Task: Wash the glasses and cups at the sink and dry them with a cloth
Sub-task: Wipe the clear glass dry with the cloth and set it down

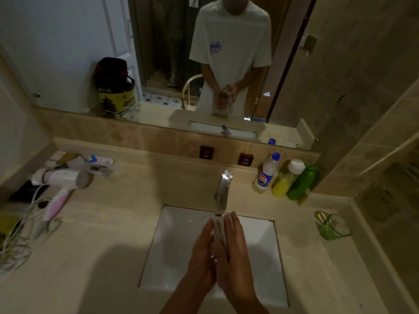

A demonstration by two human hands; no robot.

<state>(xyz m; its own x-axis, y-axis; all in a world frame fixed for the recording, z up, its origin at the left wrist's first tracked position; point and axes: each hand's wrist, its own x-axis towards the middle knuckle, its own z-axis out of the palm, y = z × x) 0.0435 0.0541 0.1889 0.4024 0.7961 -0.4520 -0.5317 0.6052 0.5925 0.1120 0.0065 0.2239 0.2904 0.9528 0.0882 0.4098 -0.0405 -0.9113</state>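
Beige stone table [118,223] runs around the white square sink [176,245]. Over its basin my left hand [201,248] and right hand [235,241] press flat on either side of a clear ribbed glass [218,225] under the chrome tap [223,189]. Washing, I judge; rinsing comes next. Right of my hands, a green glass cup [333,227] waits.

My left hand [201,250] and right hand [235,245] sandwich a glass [218,227] mid-frame, over the sink [172,245], below the faucet [223,189]. Hair dryer [61,184] far left on counter; three bottles [285,177] upper right; glass cup [332,225] right.
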